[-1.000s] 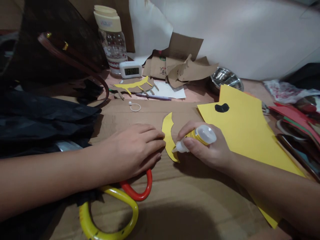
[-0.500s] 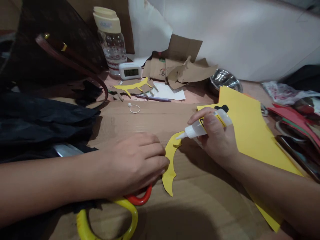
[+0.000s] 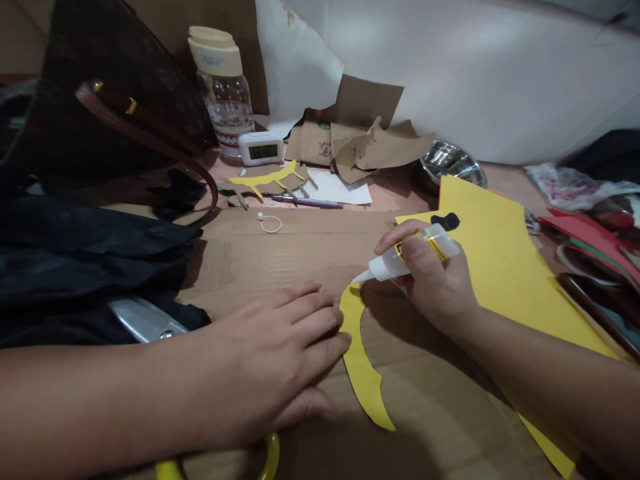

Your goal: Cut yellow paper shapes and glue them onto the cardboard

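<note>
Working over the broad brown cardboard sheet (image 3: 300, 257), you have your loosely open left hand (image 3: 287, 360) and gripping right hand (image 3: 443, 287) on, respectively, the curved yellow paper strip (image 3: 357, 347) atop that sheet and the translucent plastic bottle (image 3: 390, 264) above it, apparently gluing, which should next call for gentle squeezing.

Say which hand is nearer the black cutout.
Right. The right hand, holding the squeeze bottle, is just on the near side of the black cutout. The left hand is farther off to the left, fingertips at the yellow strip.
</note>
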`<state>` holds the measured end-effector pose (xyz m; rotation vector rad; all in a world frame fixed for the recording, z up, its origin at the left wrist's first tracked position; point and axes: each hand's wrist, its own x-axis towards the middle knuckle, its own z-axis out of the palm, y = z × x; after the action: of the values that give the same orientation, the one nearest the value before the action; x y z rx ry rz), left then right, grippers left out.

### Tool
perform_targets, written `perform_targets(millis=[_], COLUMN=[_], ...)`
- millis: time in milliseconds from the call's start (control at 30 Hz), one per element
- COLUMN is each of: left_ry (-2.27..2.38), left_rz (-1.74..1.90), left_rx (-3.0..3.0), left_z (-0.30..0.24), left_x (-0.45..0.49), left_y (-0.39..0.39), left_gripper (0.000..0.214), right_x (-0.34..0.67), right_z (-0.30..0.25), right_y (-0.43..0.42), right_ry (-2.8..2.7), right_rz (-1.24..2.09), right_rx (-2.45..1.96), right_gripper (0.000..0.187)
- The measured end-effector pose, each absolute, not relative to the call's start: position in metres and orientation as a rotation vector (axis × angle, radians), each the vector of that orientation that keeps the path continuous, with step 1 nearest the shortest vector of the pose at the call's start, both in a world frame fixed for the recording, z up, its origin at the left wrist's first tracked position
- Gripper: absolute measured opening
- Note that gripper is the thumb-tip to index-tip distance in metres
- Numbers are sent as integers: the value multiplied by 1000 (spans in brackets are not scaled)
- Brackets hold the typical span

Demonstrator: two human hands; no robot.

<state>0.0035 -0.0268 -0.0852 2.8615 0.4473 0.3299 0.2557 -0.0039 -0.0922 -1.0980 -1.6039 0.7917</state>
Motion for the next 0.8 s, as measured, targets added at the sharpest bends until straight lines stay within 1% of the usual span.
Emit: perform_targets(millis=[167,300,467,633,800], left_ry=[470,465,472,493,515], left_rz=[309,289,243,255,338], left_rx=[2868,2864,2833,2813,2819], left_z=[-87,-87,-86,-89,-89], left_x=[2,3,5,5,4], left_y=[-25,-23,-21,-23,-26], left_gripper=[58,63,62,61,65], right_x=[252,249,247,247,248], right_z=[-86,-83,-81,-80,-81], right_y=[-11,-11,-9,-10,-11], right_ry=[-1789,-1881,-1927,-1940,-1935], right_rz=[654,602,557,562,581], right_rx=[-1054,-1057,-1063,-1079,-1065], right_gripper=[34,28,19,16,15])
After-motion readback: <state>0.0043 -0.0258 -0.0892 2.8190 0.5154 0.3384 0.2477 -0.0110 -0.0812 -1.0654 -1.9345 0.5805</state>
